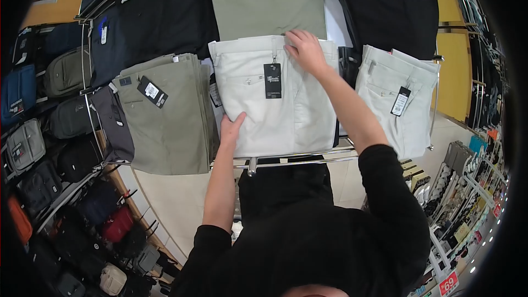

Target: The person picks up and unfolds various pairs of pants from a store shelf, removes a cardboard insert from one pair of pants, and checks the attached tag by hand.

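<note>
A folded pair of white trousers (313,107) lies in the middle of the rack, with a black hang tag (273,81) over its front. My left hand (231,129) holds its lower left edge, the thumb on top and the other fingers hidden behind the cloth. At the waistband's upper right, my right hand (304,49) rests with its fingers laid across the top edge and the thumb apart. Just above that hand are folded olive trousers (264,8).
Folded khaki trousers (165,126) are on the left and pale trousers (393,104) on the right. Dark trousers (159,27) fill the upper left, black ones (396,22) the upper right. A chrome rail (286,162) runs along the front. Backpacks (71,71) line the left side.
</note>
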A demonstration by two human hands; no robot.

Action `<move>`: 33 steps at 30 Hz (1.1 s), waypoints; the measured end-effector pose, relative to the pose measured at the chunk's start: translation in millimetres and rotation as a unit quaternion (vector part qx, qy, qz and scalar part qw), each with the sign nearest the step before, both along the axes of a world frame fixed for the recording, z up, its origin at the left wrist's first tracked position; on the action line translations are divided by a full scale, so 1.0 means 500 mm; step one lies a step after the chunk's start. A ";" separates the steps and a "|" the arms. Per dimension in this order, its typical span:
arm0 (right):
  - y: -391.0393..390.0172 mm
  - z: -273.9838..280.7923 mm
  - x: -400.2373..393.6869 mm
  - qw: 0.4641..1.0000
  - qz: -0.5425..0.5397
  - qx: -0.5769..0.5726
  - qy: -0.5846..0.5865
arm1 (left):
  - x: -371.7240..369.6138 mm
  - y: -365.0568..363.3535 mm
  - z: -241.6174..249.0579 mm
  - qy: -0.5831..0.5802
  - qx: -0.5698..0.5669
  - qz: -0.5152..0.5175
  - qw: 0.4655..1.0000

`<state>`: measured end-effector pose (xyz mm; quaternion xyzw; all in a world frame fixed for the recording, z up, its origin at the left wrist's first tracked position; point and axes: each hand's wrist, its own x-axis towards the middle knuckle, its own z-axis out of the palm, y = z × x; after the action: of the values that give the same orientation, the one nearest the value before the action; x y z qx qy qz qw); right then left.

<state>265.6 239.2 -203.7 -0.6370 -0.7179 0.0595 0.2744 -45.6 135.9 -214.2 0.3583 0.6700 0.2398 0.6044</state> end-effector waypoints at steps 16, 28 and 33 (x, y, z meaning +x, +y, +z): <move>-0.408 -0.052 -0.003 0.801 -0.358 -0.354 0.325 | -0.031 0.018 0.001 0.015 0.003 -0.080 0.997; -0.413 -0.051 -0.012 0.847 -0.387 -0.293 0.219 | -0.091 0.028 -0.033 0.026 -0.053 -0.056 0.997; -0.409 -0.043 0.002 0.844 -0.365 -0.314 0.238 | -0.111 0.027 -0.099 0.053 0.016 -0.121 0.991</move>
<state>266.6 34.7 -225.2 -0.8712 -0.2893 0.3274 0.2238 -101.0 149.5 -263.8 0.4590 0.6487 0.1564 0.5866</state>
